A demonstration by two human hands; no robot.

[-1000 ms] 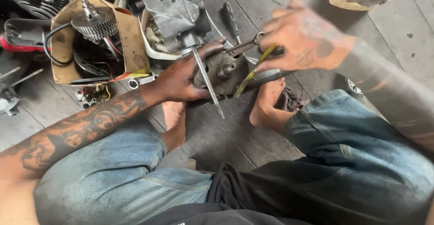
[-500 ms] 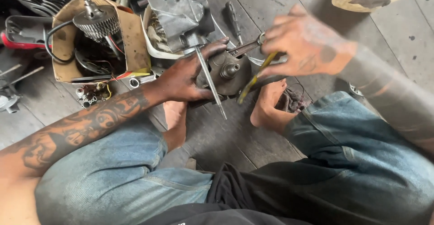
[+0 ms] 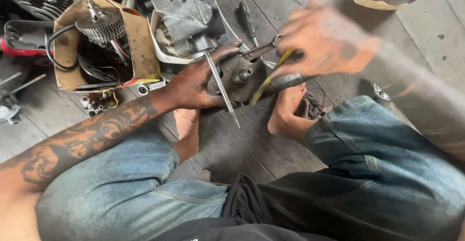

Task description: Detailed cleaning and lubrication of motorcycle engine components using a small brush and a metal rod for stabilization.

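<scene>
Head view: the left hand (image 3: 196,83) is gripping a greasy engine part (image 3: 242,76), fingers wrapped over its top edge, holding it just above the floorboards in front of the bare feet. A long metal rod (image 3: 220,86) is sticking out of the part. The right hand (image 3: 324,40), blurred, is closing its fingers around a yellow-handled tool (image 3: 269,79) and a wrench (image 3: 259,51) touching the part's right side. Left of the part, a cardboard box (image 3: 138,37) is holding a gear (image 3: 101,25).
</scene>
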